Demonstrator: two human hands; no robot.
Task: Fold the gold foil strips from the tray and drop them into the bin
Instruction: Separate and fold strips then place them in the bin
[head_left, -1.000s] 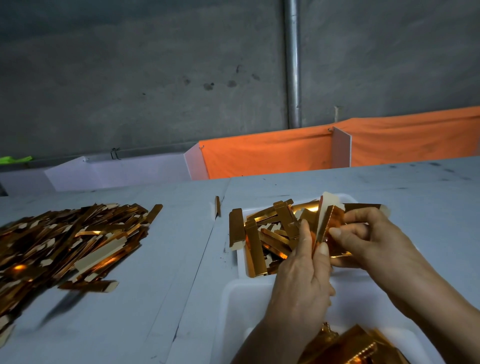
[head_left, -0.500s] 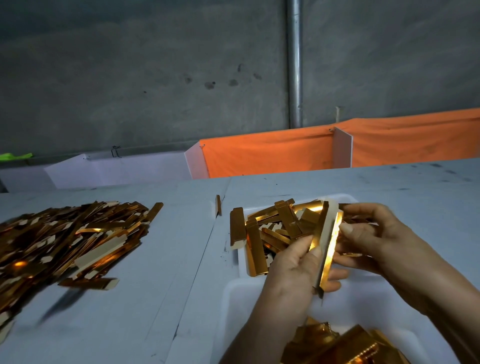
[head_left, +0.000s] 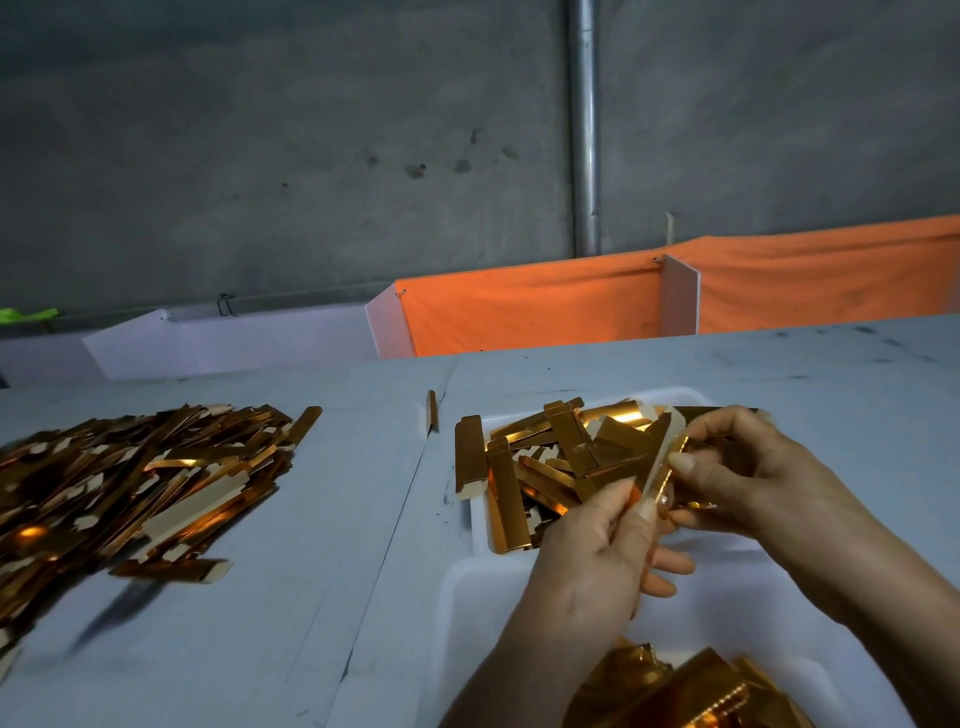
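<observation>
While the left hand (head_left: 597, 551) pinched one gold foil strip (head_left: 658, 467), the right hand (head_left: 737, 467) gripped its upper part. Both were above the white tray (head_left: 467, 597) on the table (head_left: 311, 597).

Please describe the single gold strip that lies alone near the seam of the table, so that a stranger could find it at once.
Start at the white tray full of gold strips on the grey table. Just beyond its far left corner, the lone strip lies at the table seam. Unlike the others, it lies in neither the tray nor the big left pile.
</observation>
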